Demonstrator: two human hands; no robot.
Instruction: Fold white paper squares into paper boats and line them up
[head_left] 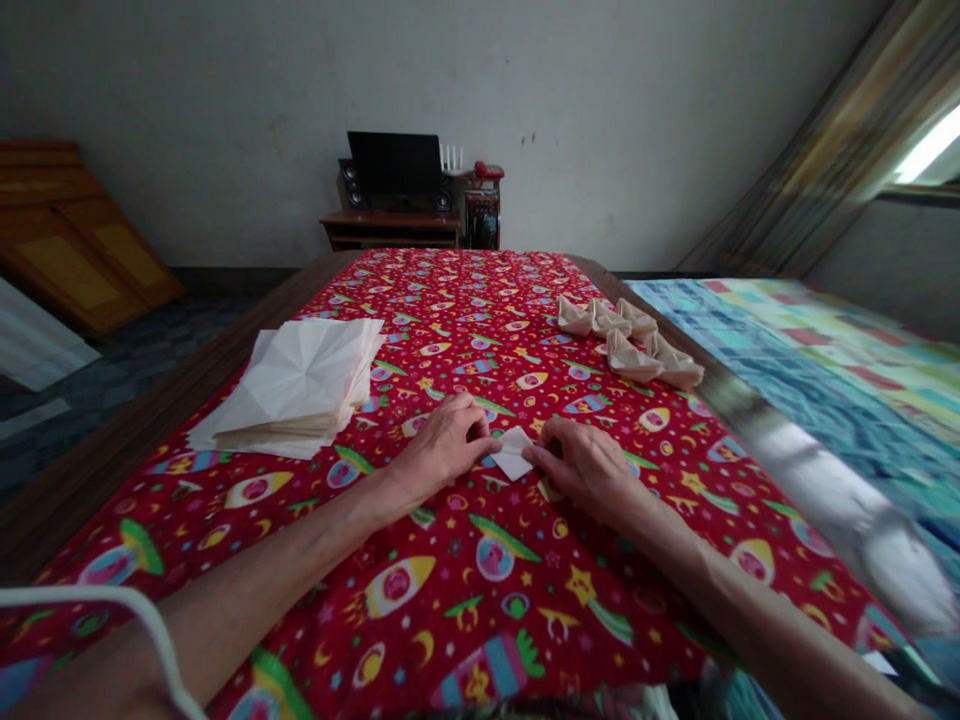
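**Head view:** you look down along the bench (pixel 150 425), which is covered by a red rocket-print cloth (pixel 480 300).
**Left hand (pixel 442 450):** your fingertips pinch the left side of the folded white paper square (pixel 513 453).
**Right hand (pixel 585 465):** your fingertips grip its right side, so both hands are closed on it.
**Paper square:** one, on the cloth between your hands.
**Paper stack (pixel 289 385):** one pile left of your left hand, its top sheet creased; sheets too many to count.
**Paper boats (pixel 630 340):** five, cream, grouped at the bench's far right edge, three behind two.
**Beside the bench:** a patchwork bed quilt (pixel 825 400) on your right.
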